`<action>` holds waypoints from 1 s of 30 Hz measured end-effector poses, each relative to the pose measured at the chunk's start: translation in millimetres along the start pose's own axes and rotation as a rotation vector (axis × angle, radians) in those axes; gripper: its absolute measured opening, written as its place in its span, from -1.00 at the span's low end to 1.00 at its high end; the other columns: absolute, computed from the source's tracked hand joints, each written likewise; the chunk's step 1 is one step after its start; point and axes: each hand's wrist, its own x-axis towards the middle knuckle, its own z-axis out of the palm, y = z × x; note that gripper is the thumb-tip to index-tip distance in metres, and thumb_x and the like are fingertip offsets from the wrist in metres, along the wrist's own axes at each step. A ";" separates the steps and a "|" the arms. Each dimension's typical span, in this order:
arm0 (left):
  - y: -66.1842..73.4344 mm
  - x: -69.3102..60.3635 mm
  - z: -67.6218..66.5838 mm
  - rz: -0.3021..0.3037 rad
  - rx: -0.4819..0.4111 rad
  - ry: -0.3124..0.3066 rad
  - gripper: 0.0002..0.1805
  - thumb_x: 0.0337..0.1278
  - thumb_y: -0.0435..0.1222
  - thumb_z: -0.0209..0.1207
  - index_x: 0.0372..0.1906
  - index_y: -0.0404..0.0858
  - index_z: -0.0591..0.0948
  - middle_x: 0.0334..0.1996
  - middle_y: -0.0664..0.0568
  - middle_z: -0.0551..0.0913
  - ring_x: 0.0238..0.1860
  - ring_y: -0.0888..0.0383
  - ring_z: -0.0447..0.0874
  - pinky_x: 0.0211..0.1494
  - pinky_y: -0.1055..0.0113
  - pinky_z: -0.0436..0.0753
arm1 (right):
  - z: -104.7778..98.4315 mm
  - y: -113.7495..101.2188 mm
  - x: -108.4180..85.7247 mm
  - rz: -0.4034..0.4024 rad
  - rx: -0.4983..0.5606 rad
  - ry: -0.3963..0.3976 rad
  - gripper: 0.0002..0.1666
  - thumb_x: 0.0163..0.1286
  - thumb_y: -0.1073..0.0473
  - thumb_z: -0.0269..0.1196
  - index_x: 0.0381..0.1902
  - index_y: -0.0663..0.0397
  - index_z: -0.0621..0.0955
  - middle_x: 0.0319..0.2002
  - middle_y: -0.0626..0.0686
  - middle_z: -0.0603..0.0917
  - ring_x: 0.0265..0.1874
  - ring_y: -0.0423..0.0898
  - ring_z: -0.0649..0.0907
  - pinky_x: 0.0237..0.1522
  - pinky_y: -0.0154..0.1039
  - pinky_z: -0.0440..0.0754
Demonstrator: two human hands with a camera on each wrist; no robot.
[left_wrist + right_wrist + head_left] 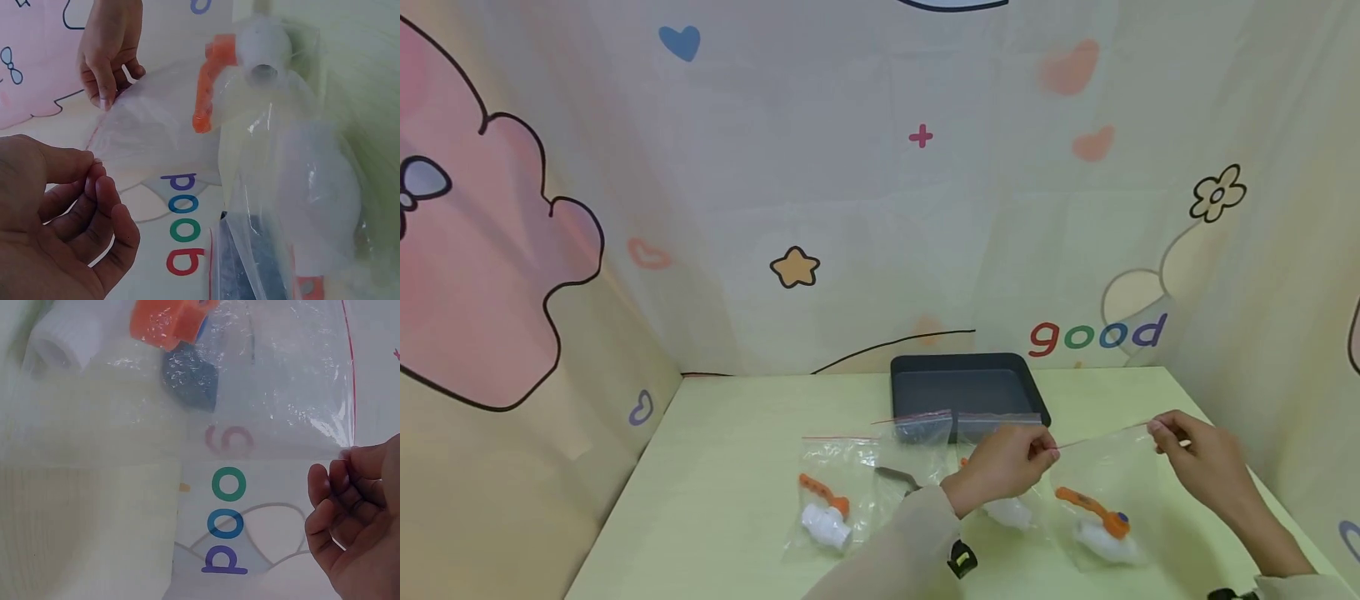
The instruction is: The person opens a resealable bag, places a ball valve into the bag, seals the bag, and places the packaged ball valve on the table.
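Note:
At the right of the head view a clear zip bag [1116,471] with a red line along its top edge is stretched between both hands. My left hand [1006,465] pinches one top corner between thumb and index finger. The other top corner is pinched by my right hand [1206,467]. Low in this bag lies a white plastic valve [1103,543] with an orange lever handle [1092,508]. In the right wrist view the right hand [362,515] grips the corner near the red line, its other fingers loosely curled. Another bagged white valve [1009,512] lies partly hidden behind my left forearm.
A dark rectangular tray [966,387] stands at the table's back, partly covered by bag tops. Farther left lies a bag with a white valve [826,527] and orange handle [823,490]. Beside it, a bag holds a grey handle-like piece [897,477], mostly hidden. A printed curtain [850,167] hangs behind.

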 end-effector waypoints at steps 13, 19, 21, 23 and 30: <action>-23.9 32.0 9.0 -0.099 0.037 0.028 -0.87 0.37 -0.19 0.15 -0.21 -0.09 0.69 -0.49 0.28 0.60 -0.52 0.44 0.42 -0.42 0.64 0.40 | 27.1 20.7 29.9 0.031 -0.031 -0.042 -0.68 0.54 0.09 0.07 -0.16 0.25 0.63 -0.45 0.04 0.66 -0.51 -0.31 0.46 -0.53 -0.36 0.38; -30.6 42.4 13.7 -0.172 0.048 0.038 -0.88 0.35 -0.17 0.17 -0.23 -0.05 0.69 -0.50 0.30 0.58 -0.51 0.40 0.44 -0.41 0.59 0.41 | 34.3 29.2 39.9 0.042 -0.024 -0.061 -0.66 0.55 0.09 0.05 -0.16 0.28 0.61 -0.45 0.05 0.65 -0.50 -0.22 0.51 -0.53 -0.35 0.40; -32.5 45.4 15.6 -0.186 0.045 0.041 -0.89 0.34 -0.17 0.18 -0.22 -0.04 0.69 -0.50 0.30 0.58 -0.50 0.40 0.43 -0.41 0.58 0.41 | 36.7 32.1 43.0 0.043 -0.024 -0.063 -0.66 0.55 0.09 0.04 -0.17 0.28 0.61 -0.46 0.05 0.65 -0.50 -0.20 0.53 -0.53 -0.34 0.40; -34.4 48.3 17.8 -0.195 0.045 0.046 -0.89 0.34 -0.17 0.18 -0.22 -0.04 0.70 -0.49 0.29 0.59 -0.49 0.39 0.43 -0.40 0.58 0.41 | 39.6 35.5 46.1 0.048 -0.026 -0.075 -0.65 0.55 0.10 0.04 -0.17 0.29 0.61 -0.47 0.06 0.65 -0.50 -0.18 0.54 -0.53 -0.32 0.41; -40.5 55.5 25.6 -0.244 0.043 0.040 -0.88 0.33 -0.17 0.18 -0.22 -0.04 0.71 -0.46 0.28 0.62 -0.48 0.39 0.44 -0.40 0.57 0.41 | 50.6 45.6 54.2 0.078 -0.028 -0.164 -0.61 0.57 0.08 0.00 -0.12 0.33 0.59 -0.47 0.09 0.65 -0.50 -0.11 0.53 -0.52 -0.26 0.41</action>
